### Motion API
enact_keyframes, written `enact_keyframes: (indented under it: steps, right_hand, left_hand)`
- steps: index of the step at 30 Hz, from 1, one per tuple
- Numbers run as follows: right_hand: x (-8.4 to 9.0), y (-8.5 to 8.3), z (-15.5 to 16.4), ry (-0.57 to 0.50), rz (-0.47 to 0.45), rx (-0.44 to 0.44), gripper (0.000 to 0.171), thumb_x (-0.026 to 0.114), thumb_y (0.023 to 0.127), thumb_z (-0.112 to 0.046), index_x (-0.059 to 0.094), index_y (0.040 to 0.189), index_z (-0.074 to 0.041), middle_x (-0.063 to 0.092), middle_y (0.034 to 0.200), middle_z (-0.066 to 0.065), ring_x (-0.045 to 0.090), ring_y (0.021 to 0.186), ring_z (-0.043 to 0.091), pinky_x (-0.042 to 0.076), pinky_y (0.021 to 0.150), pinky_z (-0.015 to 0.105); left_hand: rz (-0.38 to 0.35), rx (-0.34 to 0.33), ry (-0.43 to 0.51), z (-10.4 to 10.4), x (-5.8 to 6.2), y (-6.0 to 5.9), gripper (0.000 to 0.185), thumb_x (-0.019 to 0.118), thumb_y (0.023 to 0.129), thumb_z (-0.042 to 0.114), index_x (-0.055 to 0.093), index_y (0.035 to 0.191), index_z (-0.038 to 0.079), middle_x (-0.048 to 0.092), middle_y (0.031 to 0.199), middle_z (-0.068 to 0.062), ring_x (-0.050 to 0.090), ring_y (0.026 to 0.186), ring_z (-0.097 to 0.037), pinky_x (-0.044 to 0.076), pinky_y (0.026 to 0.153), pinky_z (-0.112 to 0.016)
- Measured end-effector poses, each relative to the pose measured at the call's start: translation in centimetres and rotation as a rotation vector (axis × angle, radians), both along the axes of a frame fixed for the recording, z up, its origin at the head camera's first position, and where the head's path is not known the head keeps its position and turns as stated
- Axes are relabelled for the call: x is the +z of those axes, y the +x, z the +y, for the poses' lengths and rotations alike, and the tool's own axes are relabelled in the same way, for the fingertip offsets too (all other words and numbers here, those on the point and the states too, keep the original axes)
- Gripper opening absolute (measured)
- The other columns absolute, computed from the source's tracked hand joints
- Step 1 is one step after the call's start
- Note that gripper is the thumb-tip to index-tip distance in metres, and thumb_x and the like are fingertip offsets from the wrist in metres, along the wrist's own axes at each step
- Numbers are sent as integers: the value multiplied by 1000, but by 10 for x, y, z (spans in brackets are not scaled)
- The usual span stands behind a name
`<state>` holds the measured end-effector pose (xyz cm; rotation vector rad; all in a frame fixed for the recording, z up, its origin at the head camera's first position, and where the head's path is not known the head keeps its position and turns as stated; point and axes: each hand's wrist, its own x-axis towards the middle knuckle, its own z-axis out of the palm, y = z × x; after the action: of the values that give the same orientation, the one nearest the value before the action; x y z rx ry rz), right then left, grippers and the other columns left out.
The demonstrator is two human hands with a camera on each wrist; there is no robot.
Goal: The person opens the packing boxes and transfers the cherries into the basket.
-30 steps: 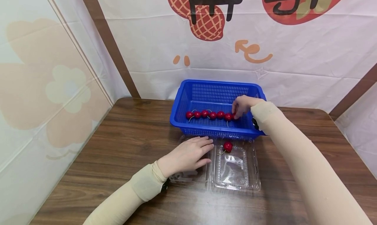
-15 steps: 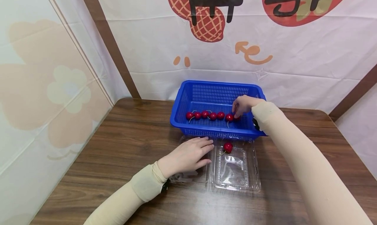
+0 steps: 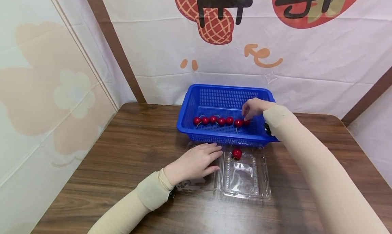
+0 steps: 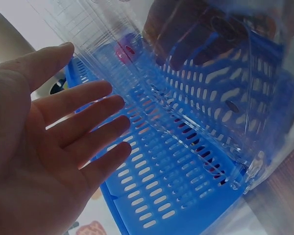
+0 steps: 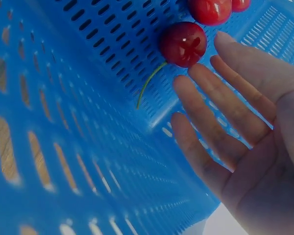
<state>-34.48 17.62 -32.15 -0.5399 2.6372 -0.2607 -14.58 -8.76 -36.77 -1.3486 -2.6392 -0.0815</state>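
A blue plastic basket (image 3: 200, 131) holds a row of several red cherries (image 3: 221, 121), some with green stems showing. My right hand (image 3: 252, 107) is inside it at the row's right end. In the right wrist view, its extended fingers lie right beside the end cherry (image 5: 183, 45), thumb apart from the fingers, nothing pinched. My left hand (image 3: 194, 161) lies with relaxed fingers over the left half of an opened clear plastic clamshell box (image 3: 264, 179). That half's plastic stands beside the fingers in the left wrist view. One single cherry (image 3: 237, 154) sits in the right half.
Wood-grain table (image 3: 128, 152) under everything, its far edge against a white printed cloth (image 3: 159, 50). The basket stands between that cloth and the clamshell box, its near wall right at the box's far edge.
The end cherry has shifted slightly right and shows more. My right hand's fingers have eased up a little from it. The left hand has stayed in place.
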Motion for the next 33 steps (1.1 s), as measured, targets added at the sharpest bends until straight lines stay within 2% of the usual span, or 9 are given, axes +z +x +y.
enact_keyframes:
  steps: [8, 12, 22, 33]
  right_hand:
    - [13, 4, -3, -58, 125, 117, 14, 69, 86, -16, 70, 96, -6, 71, 95, 8, 65, 84, 18, 55, 81, 39]
    - [24, 9, -7, -85, 169, 135, 10, 69, 87, -16, 71, 93, -8, 71, 91, 6, 64, 81, 17, 55, 79, 38]
    - [40, 19, -17, -83, 214, 189, 9, 67, 88, -17, 70, 93, -10, 71, 90, 5, 64, 79, 16, 55, 78, 38]
    - [52, 32, -13, -88, 272, 249, 10, 66, 89, -20, 70, 91, -10, 72, 87, 6, 64, 74, 15, 55, 74, 37]
  left_hand:
    - [-5, 1, -2, -1, 0, 1, 50, 57, 93, 40, 59, 128, 6, 56, 135, -11, 49, 129, -27, 39, 109, -40]
    - [-2, 2, -3, 0, 0, 1, 49, 57, 93, 40, 59, 128, 6, 56, 135, -10, 48, 130, -27, 39, 109, -40]
    - [26, -19, 11, 0, -2, 0, 49, 57, 93, 41, 60, 126, 6, 58, 133, -11, 51, 128, -27, 41, 107, -40]
    - [6, -3, 8, 2, -1, 1, 48, 57, 93, 39, 60, 127, 6, 57, 134, -11, 50, 129, -27, 40, 108, -40]
